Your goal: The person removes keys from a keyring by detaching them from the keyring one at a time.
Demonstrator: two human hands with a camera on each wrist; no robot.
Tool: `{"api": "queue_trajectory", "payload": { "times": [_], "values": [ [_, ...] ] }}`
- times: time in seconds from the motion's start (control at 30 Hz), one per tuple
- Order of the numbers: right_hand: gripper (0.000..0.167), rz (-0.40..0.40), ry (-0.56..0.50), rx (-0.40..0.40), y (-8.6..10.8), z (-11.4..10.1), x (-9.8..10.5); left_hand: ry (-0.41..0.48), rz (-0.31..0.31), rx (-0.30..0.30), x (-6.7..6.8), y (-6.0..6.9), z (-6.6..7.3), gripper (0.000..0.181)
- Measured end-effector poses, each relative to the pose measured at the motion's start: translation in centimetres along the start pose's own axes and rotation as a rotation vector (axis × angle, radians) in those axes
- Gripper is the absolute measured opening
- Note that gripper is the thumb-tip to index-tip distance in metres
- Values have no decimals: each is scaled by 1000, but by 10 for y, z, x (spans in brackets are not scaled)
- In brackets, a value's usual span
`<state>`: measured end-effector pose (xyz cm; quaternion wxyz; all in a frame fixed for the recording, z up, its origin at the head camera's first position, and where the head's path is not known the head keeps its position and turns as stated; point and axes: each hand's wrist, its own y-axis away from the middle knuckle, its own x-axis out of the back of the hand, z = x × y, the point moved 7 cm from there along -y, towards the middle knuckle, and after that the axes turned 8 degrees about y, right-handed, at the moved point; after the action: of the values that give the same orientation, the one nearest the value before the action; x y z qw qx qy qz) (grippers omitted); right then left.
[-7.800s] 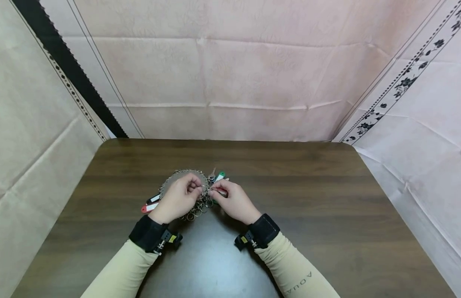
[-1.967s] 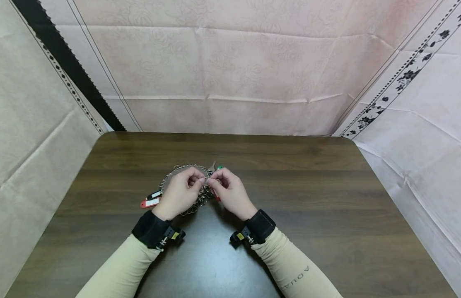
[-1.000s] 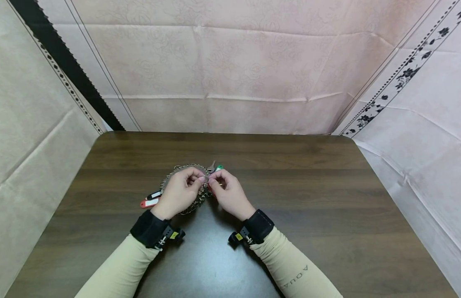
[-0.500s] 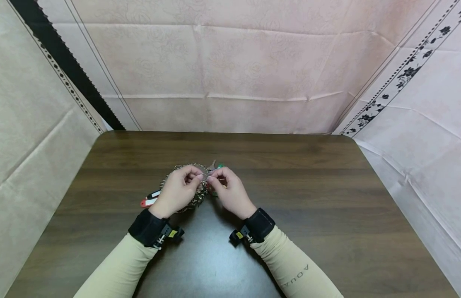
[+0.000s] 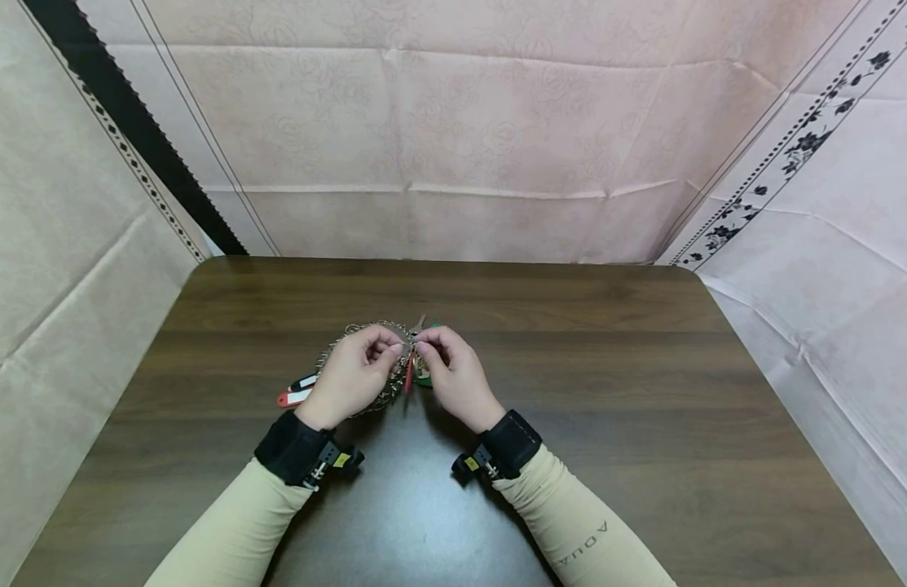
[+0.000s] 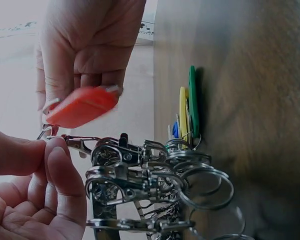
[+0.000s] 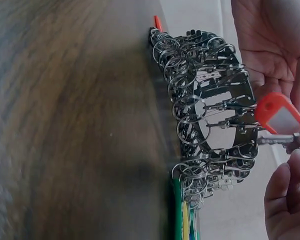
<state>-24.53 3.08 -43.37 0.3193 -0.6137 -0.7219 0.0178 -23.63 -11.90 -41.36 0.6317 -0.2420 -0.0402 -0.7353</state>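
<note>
My left hand (image 5: 354, 375) pinches a small metal ring (image 6: 46, 131) between thumb and forefinger. Opposite it, my right hand (image 5: 460, 383) has thumb and forefinger together at the same ring. A red tag with a white label (image 7: 281, 117) hangs between the hands, blurred in the left wrist view, and a toothed key (image 7: 277, 141) lies beside it. Behind and below the hands stands a round rack (image 7: 250, 105) with many metal clasps and split rings (image 6: 207, 187). The fingertips hide part of the ring.
Red (image 5: 295, 398) and black (image 5: 303, 383) tags lie left of the rack on the wooden table (image 5: 570, 408). Green (image 6: 193, 100) and yellow (image 6: 183, 112) tags are at its right, with a blue one (image 6: 175, 130). Pale patterned cloth (image 5: 497, 147) surrounds the table.
The red tag has swung into sight below the fingertips, and the right thumb and forefinger have shifted slightly. Both hands stay in nearly the same place over the rack.
</note>
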Motion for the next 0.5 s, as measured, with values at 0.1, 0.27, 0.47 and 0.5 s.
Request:
{"api": "queue_trajectory", "payload": {
  "times": [0.1, 0.27, 0.47, 0.5],
  "values": [
    [9, 15, 34, 46, 1, -1, 2, 6, 7, -2, 1, 1, 1, 5],
    [7, 1, 77, 73, 1, -3, 1, 12, 12, 1, 2, 1, 1, 5],
    [9, -29, 31, 37, 1, 0, -1, 19, 12, 3, 1, 1, 2, 5],
    [10, -30, 16, 32, 1, 0, -1, 20, 10, 3, 0, 1, 2, 5]
  ]
}}
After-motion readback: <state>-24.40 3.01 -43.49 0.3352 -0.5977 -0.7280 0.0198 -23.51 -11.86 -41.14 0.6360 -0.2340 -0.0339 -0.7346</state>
